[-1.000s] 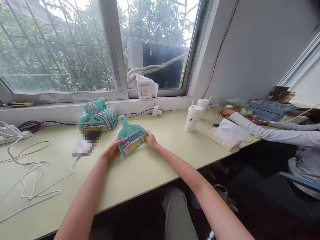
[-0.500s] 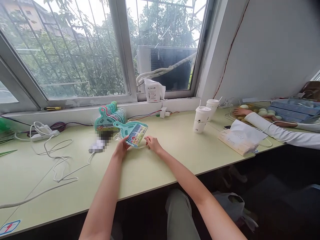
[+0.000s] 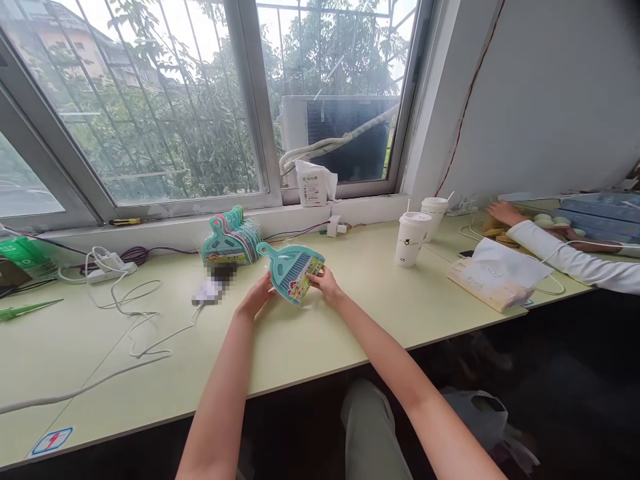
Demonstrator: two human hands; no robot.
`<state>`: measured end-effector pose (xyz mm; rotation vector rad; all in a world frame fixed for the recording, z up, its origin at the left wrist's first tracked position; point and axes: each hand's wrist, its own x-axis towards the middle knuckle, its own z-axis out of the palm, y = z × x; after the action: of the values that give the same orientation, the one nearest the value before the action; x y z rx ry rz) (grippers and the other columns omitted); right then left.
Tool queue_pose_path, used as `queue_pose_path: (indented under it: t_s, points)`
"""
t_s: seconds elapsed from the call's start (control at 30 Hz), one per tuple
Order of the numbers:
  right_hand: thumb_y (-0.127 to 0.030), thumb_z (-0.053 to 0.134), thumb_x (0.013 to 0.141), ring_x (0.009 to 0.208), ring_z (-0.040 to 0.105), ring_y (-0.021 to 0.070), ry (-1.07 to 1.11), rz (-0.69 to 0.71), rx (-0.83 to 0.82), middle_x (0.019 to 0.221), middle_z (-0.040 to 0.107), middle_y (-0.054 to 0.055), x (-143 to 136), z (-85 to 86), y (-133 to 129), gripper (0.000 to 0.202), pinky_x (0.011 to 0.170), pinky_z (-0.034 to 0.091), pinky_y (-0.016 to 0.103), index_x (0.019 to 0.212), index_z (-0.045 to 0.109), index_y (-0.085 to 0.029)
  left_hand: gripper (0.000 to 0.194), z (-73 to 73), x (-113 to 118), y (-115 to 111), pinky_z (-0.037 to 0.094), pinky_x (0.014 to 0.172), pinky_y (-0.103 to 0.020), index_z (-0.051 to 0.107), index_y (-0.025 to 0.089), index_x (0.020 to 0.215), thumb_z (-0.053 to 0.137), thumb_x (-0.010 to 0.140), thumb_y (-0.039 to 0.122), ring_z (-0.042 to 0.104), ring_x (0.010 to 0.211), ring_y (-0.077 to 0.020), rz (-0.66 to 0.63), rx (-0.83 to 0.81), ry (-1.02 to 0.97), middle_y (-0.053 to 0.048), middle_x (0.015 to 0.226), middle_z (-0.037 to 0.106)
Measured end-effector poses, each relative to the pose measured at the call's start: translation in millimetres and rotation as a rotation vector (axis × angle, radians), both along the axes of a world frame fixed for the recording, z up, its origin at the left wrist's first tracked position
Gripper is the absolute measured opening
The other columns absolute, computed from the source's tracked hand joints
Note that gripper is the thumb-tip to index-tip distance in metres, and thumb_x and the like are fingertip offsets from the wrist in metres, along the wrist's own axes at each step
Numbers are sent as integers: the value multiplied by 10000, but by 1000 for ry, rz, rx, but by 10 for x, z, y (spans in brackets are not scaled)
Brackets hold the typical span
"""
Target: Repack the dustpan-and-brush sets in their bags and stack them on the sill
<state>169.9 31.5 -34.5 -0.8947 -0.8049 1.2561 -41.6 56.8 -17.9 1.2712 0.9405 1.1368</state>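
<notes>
A teal toy-sized dustpan and brush set (image 3: 289, 268) in clear wrapping, with a printed label, is held tilted above the table between both hands. My left hand (image 3: 259, 295) grips its left lower edge from behind, its fingers partly hidden. My right hand (image 3: 325, 281) pinches the right side, the thumb over the label. Behind and to the left, a row of similar wrapped dustpan sets (image 3: 227, 241), teal with a pink one among them, stands against the window ledge.
Two white cups with straws (image 3: 413, 240) and a tissue pack (image 3: 493, 277) stand to the right. At left lie white cables and a power strip (image 3: 111, 267). Far right, another person's sleeved arm (image 3: 555, 252) reaches across the table near round pale items. A small box (image 3: 313, 185) sits on the ledge.
My right hand has closed onto the dustpan set's right side; before, it was just beside it. The set has turned and shifted right. The view has shifted slightly left.
</notes>
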Motion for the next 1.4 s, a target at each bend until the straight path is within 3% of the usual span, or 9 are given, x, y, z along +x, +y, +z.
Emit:
queue_pose_path:
  t_s: [0.27,0.4,0.6,0.83,0.93,1.0,1.07,1.23,1.4]
  points:
    - [-144,828,600,725,697,187,-78,-5,18,742,694,14,112,17,29,455,696,607,346,950,542,-195,341,-69,-261,186,533,729,-280,536,209,1220,406,944,361,657,860,-153,137,-216,-394,-91,1057,673]
    - [-125,820,579,710,687,177,-1,-214,-61,734,683,2,267,-62,101,465,643,601,314,923,518,-204,267,-76,-415,231,546,706,-259,497,211,1170,401,945,318,653,807,-132,300,-285,-449,-81,945,654]
    - [-104,792,573,779,682,152,151,-448,-109,801,688,-17,393,-96,137,421,666,602,267,864,516,-233,458,-119,-220,230,556,753,-315,371,209,1206,583,802,162,634,763,-116,458,-185,-125,-38,935,572]
    - [-83,756,630,815,684,151,188,-329,-64,871,692,-2,279,-24,57,367,718,609,273,883,533,-228,546,1,-59,-17,358,1017,-530,406,157,1261,597,780,329,331,1334,-354,981,397,529,-219,1386,379]
    - [-144,790,633,847,689,174,138,-195,49,873,695,7,194,16,7,401,760,610,317,933,538,-229,451,52,152,-115,451,940,-446,464,196,1241,433,880,464,514,1186,-287,613,439,330,-162,1259,526]
    - [-217,810,643,842,692,189,75,-78,126,866,697,17,148,43,-17,425,748,610,339,977,546,-225,497,26,316,-129,521,815,-393,471,211,1246,420,875,537,616,1015,-255,213,253,117,-128,1103,617]
    - [-293,798,676,776,696,187,-6,-1,138,834,699,29,132,62,-16,396,682,607,325,982,560,-211,556,-33,428,-100,539,765,-367,434,246,1297,536,825,522,626,1000,-253,25,97,-15,-107,1126,624]
    - [-491,580,845,341,495,85,-18,-297,-139,541,617,5,331,39,86,316,314,357,175,811,555,-177,509,-136,362,38,529,762,-333,493,260,1257,603,777,387,607,1043,-247,149,-64,-86,-91,1163,612]
    - [-602,30,925,260,286,56,152,-536,-176,477,546,-10,714,0,97,667,296,249,185,836,554,-198,530,-130,272,50,511,690,-318,478,257,1261,588,767,414,616,959,-243,151,-86,-18,-92,1113,611]
